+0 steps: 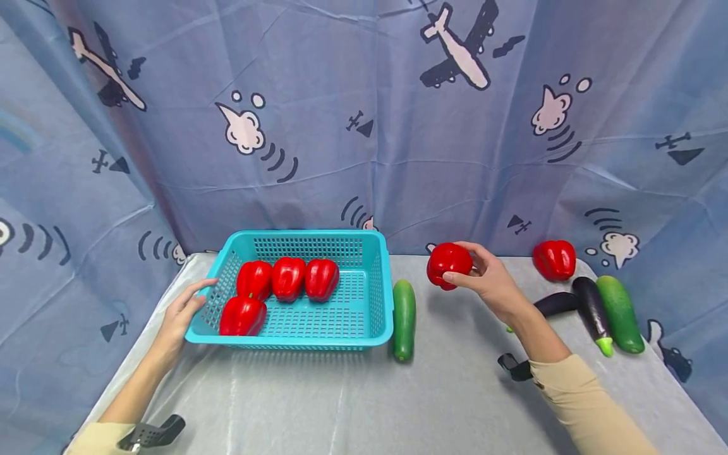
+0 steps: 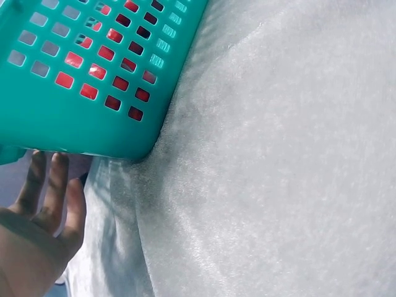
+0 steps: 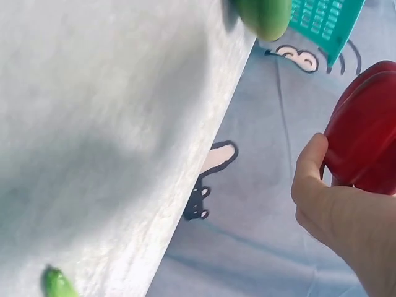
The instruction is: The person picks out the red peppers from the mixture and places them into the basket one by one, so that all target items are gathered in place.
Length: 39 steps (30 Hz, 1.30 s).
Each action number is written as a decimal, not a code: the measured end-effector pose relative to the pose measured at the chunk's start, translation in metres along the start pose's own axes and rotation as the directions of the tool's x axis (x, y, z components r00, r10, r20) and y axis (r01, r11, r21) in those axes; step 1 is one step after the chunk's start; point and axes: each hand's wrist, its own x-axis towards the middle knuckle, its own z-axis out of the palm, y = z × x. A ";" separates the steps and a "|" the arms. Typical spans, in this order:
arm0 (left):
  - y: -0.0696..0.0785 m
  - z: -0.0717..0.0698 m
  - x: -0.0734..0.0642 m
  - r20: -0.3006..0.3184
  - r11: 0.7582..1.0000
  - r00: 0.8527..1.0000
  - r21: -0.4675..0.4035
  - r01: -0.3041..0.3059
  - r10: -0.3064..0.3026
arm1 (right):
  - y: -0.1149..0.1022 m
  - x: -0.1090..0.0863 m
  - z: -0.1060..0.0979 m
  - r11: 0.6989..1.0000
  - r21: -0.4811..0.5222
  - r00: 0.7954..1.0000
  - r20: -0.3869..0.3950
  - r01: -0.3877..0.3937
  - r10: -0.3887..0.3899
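Observation:
In the head view my right hand (image 1: 489,278) grips a red bell pepper (image 1: 449,262) between thumb and fingers, above the table right of the basket. The right wrist view shows the same pepper (image 3: 368,133) in that hand (image 3: 334,198). My left hand (image 1: 179,316) rests at the left side of a turquoise plastic basket (image 1: 318,341), fairly straight fingers touching it. From the left wrist, those fingers (image 2: 74,210) reach the basket's wall (image 2: 74,127). Inside the basket lie several red bell peppers, among them one at the front left (image 1: 243,316) and one at the right (image 1: 321,280).
A green cucumber (image 1: 404,321) lies along the basket's right side. Farther right are another red bell pepper (image 1: 554,260), a small dark eggplant (image 1: 556,304), a longer eggplant (image 1: 591,309) and a second cucumber (image 1: 620,314). A printed curtain (image 1: 318,114) hangs behind the table (image 1: 296,398).

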 end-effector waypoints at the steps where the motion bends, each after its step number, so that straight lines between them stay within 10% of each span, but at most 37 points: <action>1: 0.001 0.000 0.000 -0.001 1.000 1.000 0.004 -0.002 0.002 | -0.001 0.000 0.002 1.000 -0.002 1.000 0.004 0.005 -0.005; 21: 0.007 -0.001 0.005 -0.027 0.988 0.988 0.043 -0.151 0.152 | -0.040 0.006 0.040 0.993 -0.014 0.991 0.062 0.121 -0.119; 39: 0.005 -0.003 0.007 -0.051 0.990 0.990 0.039 -0.133 0.135 | -0.063 0.017 0.102 0.981 0.047 0.959 0.205 0.189 -0.195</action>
